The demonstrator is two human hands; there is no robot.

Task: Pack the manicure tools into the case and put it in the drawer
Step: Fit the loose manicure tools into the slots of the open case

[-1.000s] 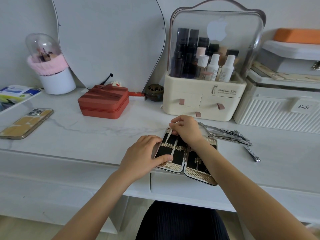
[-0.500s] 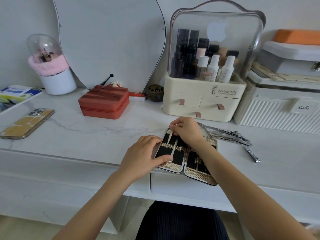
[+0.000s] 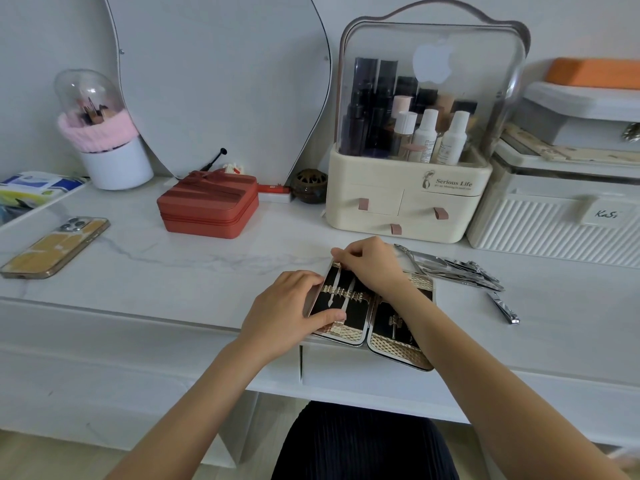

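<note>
One manicure case (image 3: 372,323) lies opened flat at the front edge of the white marble-look tabletop (image 3: 207,271), two halves side by side, black lining with gold textured pockets. Two slim metal tools (image 3: 341,291) sit under the elastic loops of the left half; one fitting is visible in the right half. The left hand (image 3: 284,306) grips the case's left edge, thumb laid across its lower corner. The right hand (image 3: 369,261), fingers curled, pinches at the top of the left half; what it pinches cannot be told. At 3 o'clock from the case lies one pile of loose steel tools (image 3: 450,270), count unclear, with one nail clipper (image 3: 504,308) apart. At 10 o'clock stand one red zip box (image 3: 209,204) and one phone (image 3: 57,245); at 12 o'clock, one cosmetics organiser (image 3: 412,202).
</note>
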